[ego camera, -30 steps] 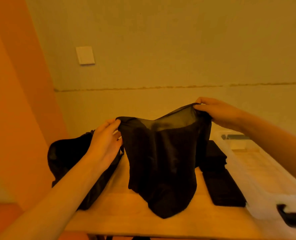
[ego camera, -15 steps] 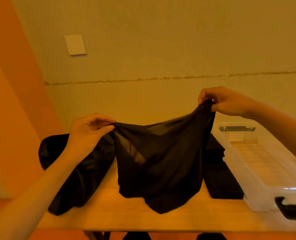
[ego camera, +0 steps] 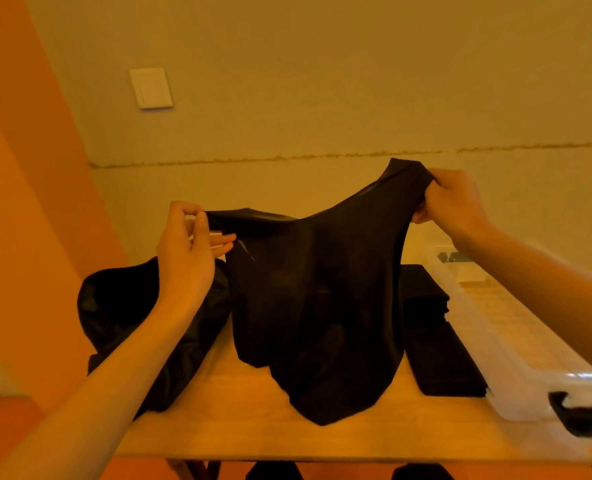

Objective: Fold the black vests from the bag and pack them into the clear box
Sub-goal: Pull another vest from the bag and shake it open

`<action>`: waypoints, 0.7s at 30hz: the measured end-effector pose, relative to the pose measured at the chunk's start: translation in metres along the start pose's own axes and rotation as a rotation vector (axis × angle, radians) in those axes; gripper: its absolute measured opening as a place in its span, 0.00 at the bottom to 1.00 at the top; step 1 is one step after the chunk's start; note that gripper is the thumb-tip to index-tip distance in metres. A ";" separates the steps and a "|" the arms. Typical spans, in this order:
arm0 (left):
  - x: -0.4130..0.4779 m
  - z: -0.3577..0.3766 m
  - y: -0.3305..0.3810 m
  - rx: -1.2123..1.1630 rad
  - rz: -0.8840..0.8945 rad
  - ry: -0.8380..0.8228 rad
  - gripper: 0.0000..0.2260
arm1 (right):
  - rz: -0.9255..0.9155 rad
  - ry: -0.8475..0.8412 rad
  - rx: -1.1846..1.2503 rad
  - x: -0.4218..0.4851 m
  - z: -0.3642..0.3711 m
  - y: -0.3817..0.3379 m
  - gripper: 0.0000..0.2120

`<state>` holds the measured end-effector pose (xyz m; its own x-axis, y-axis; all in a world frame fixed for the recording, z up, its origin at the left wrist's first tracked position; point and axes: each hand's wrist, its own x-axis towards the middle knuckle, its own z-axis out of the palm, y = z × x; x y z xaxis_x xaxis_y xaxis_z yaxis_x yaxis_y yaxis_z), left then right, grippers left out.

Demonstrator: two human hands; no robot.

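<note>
Two hands hold one black vest (ego camera: 315,299) by its top edge, each grip pinching cloth: left hand (ego camera: 183,258) at 9 o'clock, right hand (ego camera: 450,202) higher at 2. It hangs toward 6, hem crumpled on the counter (ego camera: 253,420); the clear box (ego camera: 516,386) lies at 3, nearer the right hand.
</note>
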<state>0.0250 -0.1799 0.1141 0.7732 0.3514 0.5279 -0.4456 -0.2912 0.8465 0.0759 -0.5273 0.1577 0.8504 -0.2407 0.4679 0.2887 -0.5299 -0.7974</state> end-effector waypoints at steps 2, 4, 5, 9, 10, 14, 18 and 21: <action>-0.002 0.000 -0.003 -0.079 -0.113 -0.037 0.07 | 0.052 0.026 0.097 0.002 0.003 0.003 0.12; -0.005 0.001 -0.007 -0.388 -0.372 -0.067 0.08 | 0.025 0.057 0.111 0.002 0.003 0.006 0.12; -0.007 0.002 -0.009 -0.557 -0.534 -0.086 0.07 | 0.012 0.047 0.121 0.002 0.003 0.007 0.13; -0.030 0.008 -0.023 -0.597 -0.914 -0.293 0.05 | -0.031 -0.084 0.110 -0.003 0.001 0.002 0.09; -0.038 0.011 -0.025 -0.542 -0.934 -0.339 0.05 | -0.055 -0.120 0.102 -0.003 0.000 0.000 0.09; -0.056 0.024 -0.036 -0.370 -0.905 -0.452 0.15 | -0.068 -0.346 0.154 -0.005 -0.006 -0.003 0.16; -0.052 0.022 -0.040 -0.114 -0.803 -0.735 0.10 | 0.004 -0.627 0.234 -0.001 -0.017 -0.004 0.13; -0.046 0.005 -0.030 0.241 -0.511 -1.147 0.07 | 0.079 -0.730 0.277 0.003 -0.026 -0.004 0.12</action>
<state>0.0054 -0.1917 0.0642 0.8301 -0.4596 -0.3157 0.0160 -0.5463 0.8374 0.0655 -0.5467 0.1722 0.9190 0.3774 0.1137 0.2332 -0.2880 -0.9288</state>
